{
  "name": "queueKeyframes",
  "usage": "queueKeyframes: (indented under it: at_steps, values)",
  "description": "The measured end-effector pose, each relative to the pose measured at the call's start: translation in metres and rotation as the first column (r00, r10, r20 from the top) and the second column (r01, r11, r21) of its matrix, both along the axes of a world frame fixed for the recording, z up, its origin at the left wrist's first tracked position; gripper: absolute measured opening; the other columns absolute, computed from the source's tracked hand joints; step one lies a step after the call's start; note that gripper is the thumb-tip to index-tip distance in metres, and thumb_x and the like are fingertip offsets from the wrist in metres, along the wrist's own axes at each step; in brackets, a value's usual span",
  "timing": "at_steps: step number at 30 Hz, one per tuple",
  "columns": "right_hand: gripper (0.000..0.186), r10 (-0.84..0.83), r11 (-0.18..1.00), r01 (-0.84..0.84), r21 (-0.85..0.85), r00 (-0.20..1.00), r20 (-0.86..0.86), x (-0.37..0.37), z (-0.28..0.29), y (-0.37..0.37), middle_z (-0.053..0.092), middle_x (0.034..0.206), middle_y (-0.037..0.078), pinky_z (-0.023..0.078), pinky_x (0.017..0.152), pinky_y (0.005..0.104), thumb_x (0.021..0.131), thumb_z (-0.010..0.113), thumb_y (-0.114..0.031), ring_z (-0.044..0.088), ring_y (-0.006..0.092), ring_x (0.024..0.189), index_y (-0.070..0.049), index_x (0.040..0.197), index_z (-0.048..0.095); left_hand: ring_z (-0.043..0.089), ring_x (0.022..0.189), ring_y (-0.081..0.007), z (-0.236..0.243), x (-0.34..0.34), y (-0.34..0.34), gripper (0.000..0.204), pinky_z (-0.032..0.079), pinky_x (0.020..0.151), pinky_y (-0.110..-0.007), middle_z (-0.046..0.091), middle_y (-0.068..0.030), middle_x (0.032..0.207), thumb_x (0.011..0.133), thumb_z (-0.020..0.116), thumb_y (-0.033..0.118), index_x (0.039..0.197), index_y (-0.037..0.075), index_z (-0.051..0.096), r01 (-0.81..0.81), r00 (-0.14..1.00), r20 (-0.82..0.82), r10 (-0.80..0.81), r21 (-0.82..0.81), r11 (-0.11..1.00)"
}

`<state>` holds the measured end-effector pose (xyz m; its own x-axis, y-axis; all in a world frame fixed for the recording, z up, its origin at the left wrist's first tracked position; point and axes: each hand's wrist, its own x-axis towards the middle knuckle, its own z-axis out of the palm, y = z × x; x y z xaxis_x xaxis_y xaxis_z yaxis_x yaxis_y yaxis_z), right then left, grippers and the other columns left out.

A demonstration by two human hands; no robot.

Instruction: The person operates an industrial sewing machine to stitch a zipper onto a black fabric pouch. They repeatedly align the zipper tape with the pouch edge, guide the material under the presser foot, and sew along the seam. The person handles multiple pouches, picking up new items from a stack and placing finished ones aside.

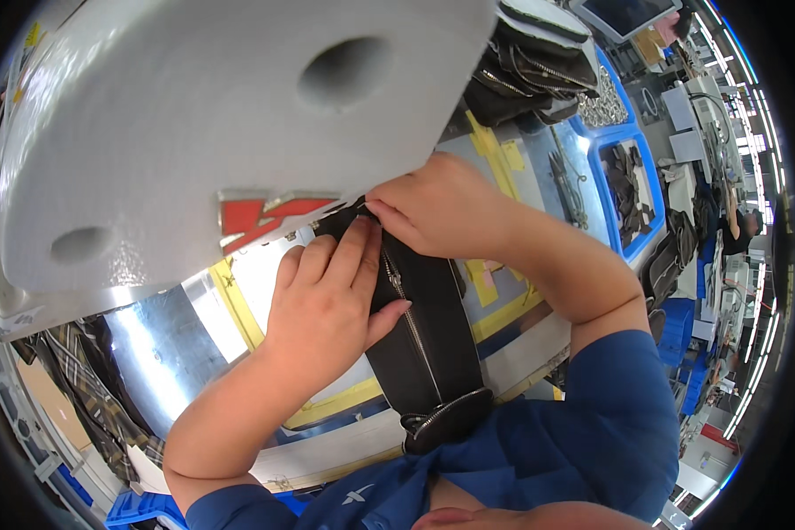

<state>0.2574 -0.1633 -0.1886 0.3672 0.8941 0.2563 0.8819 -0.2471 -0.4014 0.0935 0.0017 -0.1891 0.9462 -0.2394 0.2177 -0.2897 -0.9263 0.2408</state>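
A long black fabric bag piece [446,322] with a metal zipper [420,340] runs from under the sewing machine head [212,132] toward my body. Its near end bends over in a rounded, zippered part [455,422] against my shirt. My left hand [321,296] lies on the piece with fingers stretched forward and the thumb apart, beside the zipper pull. Close to the machine, my right hand [450,208] is closed, its fingers curled and pinching the far end of the piece. The needle area is hidden behind the white machine head.
Dark zippered pieces [534,71] are stacked at the far right. Beyond stand blue trays [649,190] with metal chain and dark parts; scissors [567,185] lie nearby. Yellow tape [503,314] marks the table. Plaid and black fabric [97,389] hangs at the left.
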Motion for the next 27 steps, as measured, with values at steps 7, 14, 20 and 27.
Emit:
queueKeyframes:
  at_steps: [7, 14, 20, 27]
  values:
    - [0.01, -0.03, 1.0, 0.03, 0.005, 1.0, -0.001, 0.004, -0.003, 0.009, 0.071, 0.09, 0.014, 0.06, 0.076, 0.0461, 0.087, 0.069, -0.01, 0.072, 0.0362, 0.086, -0.001, 0.09, 0.069, 0.059, 0.107, -0.0287, 0.003, 0.003, 0.003, 0.088, 0.045, 0.09, -0.041, 0.061, -0.0125, 0.152, 0.075, 0.085, 0.055, 0.141, 0.0, 0.066, -0.028, 0.999, -0.029, 0.028, 0.002, 1.0]
    - [0.023, 0.022, 1.0, -0.024, 0.017, 0.993, 0.12, -0.014, -0.003, -0.017, 0.071, 0.097, 0.011, 0.059, 0.081, 0.0443, 0.084, 0.069, -0.01, 0.072, 0.0316, 0.09, 0.0, 0.104, 0.073, 0.06, 0.103, -0.0256, 0.002, 0.006, 0.005, 0.087, 0.045, 0.087, -0.039, 0.064, -0.0111, 0.149, 0.073, 0.086, 0.055, 0.139, 0.001, 0.068, -0.034, 0.999, -0.022, 0.034, -0.018, 0.999]
    - [0.033, 0.064, 0.998, -0.067, 0.003, 0.966, 0.249, -0.015, -0.005, -0.018, 0.071, 0.099, 0.008, 0.058, 0.081, 0.0406, 0.086, 0.066, -0.014, 0.072, 0.0264, 0.089, 0.002, 0.114, 0.075, 0.061, 0.103, -0.0262, 0.005, 0.007, 0.005, 0.086, 0.045, 0.089, -0.04, 0.065, -0.0113, 0.148, 0.073, 0.086, 0.056, 0.139, 0.002, 0.069, -0.047, 0.998, -0.039, 0.046, -0.015, 0.999]
    - [0.032, 0.055, 0.998, -0.058, 0.005, 0.962, 0.268, -0.013, -0.003, -0.016, 0.072, 0.099, 0.007, 0.054, 0.08, 0.037, 0.087, 0.066, -0.016, 0.072, 0.0242, 0.092, 0.001, 0.113, 0.076, 0.061, 0.104, -0.0272, 0.003, 0.008, 0.006, 0.087, 0.045, 0.092, -0.04, 0.065, -0.0114, 0.148, 0.074, 0.087, 0.056, 0.139, 0.002, 0.068, -0.034, 0.998, -0.051, 0.032, -0.048, 0.998]
